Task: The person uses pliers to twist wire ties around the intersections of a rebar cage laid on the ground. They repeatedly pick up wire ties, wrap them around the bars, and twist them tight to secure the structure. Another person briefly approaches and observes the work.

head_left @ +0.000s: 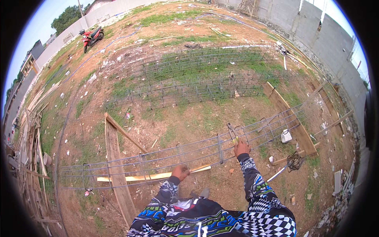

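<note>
A long rebar cage (166, 153) of thin steel bars and square stirrups (220, 148) lies across in front of me. My left hand (181, 172) is closed at its near lower bar, fingers curled beside a stirrup; the fingertips are partly hidden. My right hand (241, 147) reaches over the near bars, closed around a small hand tool with a yellowish grip (235, 140). The tool's exact kind is too small to tell. Just beyond it, a bent dark steel piece (230, 127) sticks up at the far bars.
Wooden planks on edge, left (114, 158) and right (294, 122), sit beneath the cage. A pale wood strip (154, 176) lies below it. Near the right plank are a white block (286, 136) and a wire coil (295, 162). More rebar cages (205, 87) and a red motorbike (92, 38) stand farther off.
</note>
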`<state>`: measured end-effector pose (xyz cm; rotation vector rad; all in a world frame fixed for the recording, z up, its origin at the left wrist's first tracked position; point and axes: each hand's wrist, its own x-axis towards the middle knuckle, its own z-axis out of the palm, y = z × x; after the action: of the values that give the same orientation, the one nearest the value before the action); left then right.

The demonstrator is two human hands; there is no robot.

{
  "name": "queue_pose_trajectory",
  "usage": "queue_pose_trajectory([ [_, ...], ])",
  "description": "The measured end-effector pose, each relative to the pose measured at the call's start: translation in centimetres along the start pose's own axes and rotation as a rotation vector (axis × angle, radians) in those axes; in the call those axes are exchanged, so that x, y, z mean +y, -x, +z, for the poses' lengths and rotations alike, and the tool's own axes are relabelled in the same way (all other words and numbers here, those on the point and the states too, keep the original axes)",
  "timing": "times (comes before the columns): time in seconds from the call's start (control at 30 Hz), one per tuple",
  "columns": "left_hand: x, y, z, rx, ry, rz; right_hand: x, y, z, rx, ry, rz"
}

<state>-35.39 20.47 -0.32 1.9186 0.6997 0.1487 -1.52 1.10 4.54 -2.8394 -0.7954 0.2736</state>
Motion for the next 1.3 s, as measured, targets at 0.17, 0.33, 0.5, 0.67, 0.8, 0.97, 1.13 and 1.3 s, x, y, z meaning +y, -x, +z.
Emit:
queue_pose_trajectory([
  [0.17, 0.1, 0.4, 0.9, -0.002, 0.069, -0.17, 2.0, 0.5, 2.2, 0.118, 0.034, -0.149],
  [0.33, -2.1, -0.3, 1.3, 0.039, 0.13, -0.055, 3.3, 3.0, 0.1, 0.214, -0.456, -0.405],
  [0.5, 1.4, 0.1, -0.5, -0.151, 0.285, -0.262, -0.4, 15.6, 0.7, -0.364, -0.989, -0.018],
  [0.67, 2.6, 0.3, -1.4, -0.212, 0.272, -0.243, -1.9, 21.5, 3.8, -0.691, -1.044, 0.128],
  [0.8, 2.5, 0.5, -1.6, -0.203, 0.24, -0.206, -4.2, 21.8, 1.1, -0.887, -0.928, 0.041],
  [0.97, 1.7, -0.1, -0.6, -0.166, 0.273, -0.162, -7.4, 19.4, -1.7, -0.768, -0.282, -0.443],
  [1.13, 1.1, -0.4, 0.4, -0.062, 0.113, -0.071, -11.6, 18.2, -4.4, -0.855, 0.083, -0.479],
  [1.3, 1.3, -0.1, 0.7, -0.007, 0.099, -0.066, -12.4, 19.4, -4.3, -0.657, 0.293, -0.484],
])
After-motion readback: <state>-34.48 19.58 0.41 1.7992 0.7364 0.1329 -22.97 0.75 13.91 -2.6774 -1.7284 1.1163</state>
